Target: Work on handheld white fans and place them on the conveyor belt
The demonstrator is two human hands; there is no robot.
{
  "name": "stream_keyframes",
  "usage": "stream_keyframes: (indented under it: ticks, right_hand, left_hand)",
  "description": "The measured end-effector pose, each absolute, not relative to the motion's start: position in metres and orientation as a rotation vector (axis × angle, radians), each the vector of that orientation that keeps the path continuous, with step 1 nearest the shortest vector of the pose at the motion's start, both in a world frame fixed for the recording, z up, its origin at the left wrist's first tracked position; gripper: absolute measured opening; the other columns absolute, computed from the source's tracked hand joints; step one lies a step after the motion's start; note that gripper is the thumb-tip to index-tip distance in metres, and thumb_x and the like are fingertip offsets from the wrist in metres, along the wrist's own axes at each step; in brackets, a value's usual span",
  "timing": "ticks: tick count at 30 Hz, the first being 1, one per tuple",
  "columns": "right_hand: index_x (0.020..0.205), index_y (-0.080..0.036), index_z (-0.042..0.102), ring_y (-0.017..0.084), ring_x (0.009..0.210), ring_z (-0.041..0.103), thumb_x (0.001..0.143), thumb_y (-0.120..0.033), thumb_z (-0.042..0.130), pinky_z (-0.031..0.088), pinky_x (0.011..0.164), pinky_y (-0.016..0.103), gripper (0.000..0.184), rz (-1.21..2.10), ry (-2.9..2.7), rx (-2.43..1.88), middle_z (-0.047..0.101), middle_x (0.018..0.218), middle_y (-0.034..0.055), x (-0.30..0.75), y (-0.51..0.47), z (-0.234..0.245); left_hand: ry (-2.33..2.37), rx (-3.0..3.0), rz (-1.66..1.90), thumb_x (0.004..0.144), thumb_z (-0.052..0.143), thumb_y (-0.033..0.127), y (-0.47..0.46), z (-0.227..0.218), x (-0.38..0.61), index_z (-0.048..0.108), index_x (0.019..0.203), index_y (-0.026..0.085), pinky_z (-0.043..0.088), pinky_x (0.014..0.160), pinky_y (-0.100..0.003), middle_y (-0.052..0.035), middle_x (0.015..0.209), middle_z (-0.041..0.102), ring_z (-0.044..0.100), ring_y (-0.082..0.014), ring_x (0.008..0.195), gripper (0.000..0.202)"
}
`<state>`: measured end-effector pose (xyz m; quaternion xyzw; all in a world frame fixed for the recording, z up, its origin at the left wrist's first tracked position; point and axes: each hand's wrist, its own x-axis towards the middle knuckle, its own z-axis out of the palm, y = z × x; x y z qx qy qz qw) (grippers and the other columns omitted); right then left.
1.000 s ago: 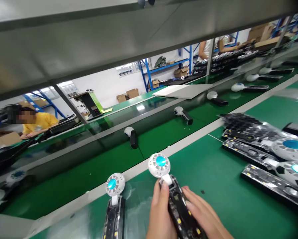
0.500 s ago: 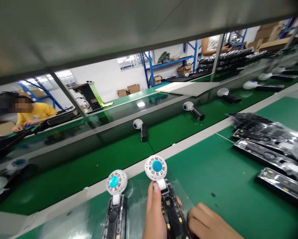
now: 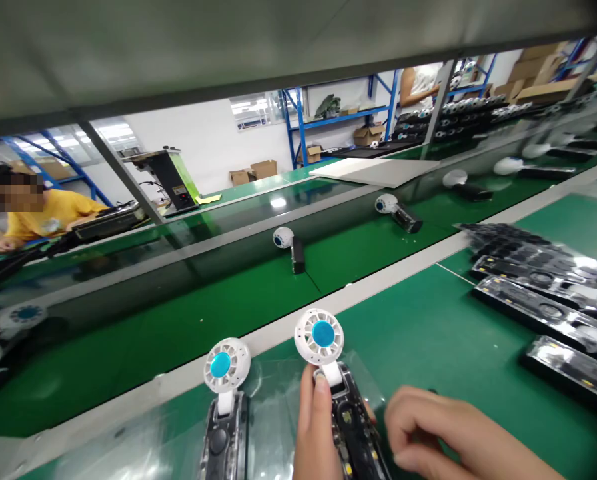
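Observation:
My left hand [image 3: 316, 427] is closed round the black body of a handheld fan [image 3: 352, 413]. The thumb lies along its near side, just below the round white head with a blue centre. Just right of this body, my right hand [image 3: 428, 427] has its fingers curled in; anything between them is hidden. A second fan [image 3: 224, 437], of the same look, lies to the left of my left hand. Thin clear plastic film [image 3: 273, 407] spreads under and around the two fans. The lower ends of both bodies run out of view.
Beyond the pale rail [image 3: 273, 339], several fans lie along the green conveyor belt [image 3: 218, 300]. On the right, black fans in clear wrap [image 3: 538, 300] form a pile. A low grey panel [image 3: 228, 47] hangs overhead. Across the line are a person in yellow [image 3: 61, 213] and another person's arm [image 3: 413, 87].
My right hand has shifted slightly right and up, and more of its forearm shows. The fan in my left hand is nearly where it was. The view has turned a little.

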<state>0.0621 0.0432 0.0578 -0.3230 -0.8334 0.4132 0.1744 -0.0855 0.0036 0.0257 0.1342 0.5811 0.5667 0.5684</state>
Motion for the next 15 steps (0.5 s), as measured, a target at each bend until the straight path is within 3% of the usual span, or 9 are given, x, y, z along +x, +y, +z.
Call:
stream_keyframes:
  ticks: [4,15]
  right_hand:
    - [0.073,-0.022,0.05,0.013,0.084,0.054,0.078,-0.001,0.05,0.045,0.073,0.022,0.022,1.151,-2.261,-0.992,0.058,0.085,-0.0026,0.035,0.052,0.073]
    - [0.072,-0.022,0.053,0.012,0.079,0.053,0.08,0.001,0.049,0.044,0.068,0.02,0.024,1.07,-2.329,-0.996,0.057,0.077,-0.0043,0.031,0.054,0.072]
  left_hand:
    - [1.522,0.345,1.364,0.075,0.051,0.048,0.005,0.027,-0.085,0.054,0.111,0.02,0.031,0.097,-0.034,-0.0063,0.112,0.062,0.049,-0.0267,0.111,0.046]
    - [1.413,0.282,1.371,0.076,0.052,0.04,0.006,0.029,-0.084,0.052,0.113,0.018,0.033,0.097,-0.032,-0.0064,0.113,0.062,0.05,-0.0252,0.112,0.043]
